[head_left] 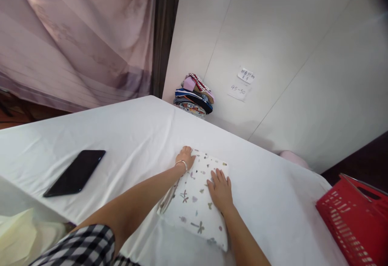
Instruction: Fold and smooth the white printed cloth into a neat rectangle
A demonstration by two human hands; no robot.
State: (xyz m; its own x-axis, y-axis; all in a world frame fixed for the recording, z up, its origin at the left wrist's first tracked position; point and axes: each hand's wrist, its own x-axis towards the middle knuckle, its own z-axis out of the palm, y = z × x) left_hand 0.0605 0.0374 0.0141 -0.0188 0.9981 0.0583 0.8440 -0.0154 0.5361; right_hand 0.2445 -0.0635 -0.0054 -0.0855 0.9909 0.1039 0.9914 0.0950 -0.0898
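Note:
A folded white cloth [194,207] with a small print of leaves and flowers lies on the white-covered table in front of me. Its stacked layers show along the left side. At the far left corner of the cloth, my left hand [185,159], with a bracelet at the wrist, presses down with its fingers laid over the edge. My right hand [221,189] rests flat on the right part of the cloth, fingers spread a little. Neither hand lifts the cloth.
A black tablet or phone [75,173] lies on the white tablecloth [130,136] to the left. Folded clothes [194,96] are stacked by the wall at the far edge. A red plastic basket [351,225] stands at the right. Pale yellow material [20,237] is at lower left.

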